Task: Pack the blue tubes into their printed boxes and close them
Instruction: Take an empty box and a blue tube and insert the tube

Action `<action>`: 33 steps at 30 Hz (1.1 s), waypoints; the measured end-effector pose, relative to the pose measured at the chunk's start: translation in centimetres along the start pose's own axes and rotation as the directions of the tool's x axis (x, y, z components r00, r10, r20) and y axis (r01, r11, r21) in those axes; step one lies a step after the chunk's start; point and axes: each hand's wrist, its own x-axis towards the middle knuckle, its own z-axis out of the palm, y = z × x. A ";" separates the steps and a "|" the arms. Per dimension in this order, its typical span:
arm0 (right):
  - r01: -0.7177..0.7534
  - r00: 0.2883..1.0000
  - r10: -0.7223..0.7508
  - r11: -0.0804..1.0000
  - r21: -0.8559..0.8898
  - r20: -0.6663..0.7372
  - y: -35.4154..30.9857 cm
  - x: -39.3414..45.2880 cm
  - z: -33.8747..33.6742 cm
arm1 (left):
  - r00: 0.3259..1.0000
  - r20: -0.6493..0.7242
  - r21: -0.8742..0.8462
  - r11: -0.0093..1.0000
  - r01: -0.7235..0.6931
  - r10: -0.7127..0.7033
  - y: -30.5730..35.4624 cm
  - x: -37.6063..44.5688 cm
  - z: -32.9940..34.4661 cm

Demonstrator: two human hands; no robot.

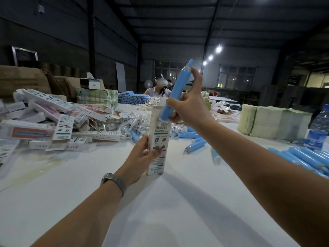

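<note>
We see the blue tube (pixel 178 90) in the grip of the right hand (pixel 188 106). The tube is tilted, its orange ring and tip point up and away, and its flat white end is low, just at the open top of the printed box (pixel 159 139). The fingers curl round the lower half of the tube, and one finger reaches up along it to the orange ring. The right arm comes in from the lower right and is stretched forward, with the wrist raised above the bench (pixel 160 211).

The left hand (pixel 142 154) holds the printed box upright. Its grip is narrow: the thumb lies on the printed face and the fingers are behind the left side of the box, near the middle of its height. The bottom of the box touches the bench or is just above it; we cannot tell which. The left arm comes in from the lower left, and there is a watch (pixel 112 180) on the wrist.

On the left of the bench lies a heap of packed boxes (pixel 44 122). More loose tubes (pixel 195 143) lie behind and to the right of the box, and a row of tubes (pixel 306 157) lies at the right edge. A stack of flat cartons (pixel 274 122) and a water bottle (pixel 318 129) stand on the far right. Another person (pixel 158 88) sits at the far side.
</note>
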 end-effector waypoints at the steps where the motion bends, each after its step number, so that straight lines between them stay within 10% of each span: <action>1: 0.015 0.999 -0.016 0.999 -0.029 -0.029 -0.1 0.2 0.1 | 1.000 0.004 -0.002 1.000 -0.002 0.002 0.0 0.0 0.0; 6: 0.139 0.974 -0.179 0.956 -0.260 -0.140 -0.3 1.0 0.8 | 1.000 0.021 -0.009 1.000 -0.016 0.016 -0.1 0.0 -0.2; 14: 0.273 0.957 -0.286 0.837 -0.474 0.047 1.8 -0.5 2.5 | 1.000 0.007 -0.067 0.998 -0.013 0.014 -0.5 0.3 0.1; 33: 0.255 0.965 -0.248 0.800 -0.544 0.087 3.0 -1.1 3.9 | 0.981 -0.166 0.077 0.993 -0.087 0.099 -2.2 1.4 -1.1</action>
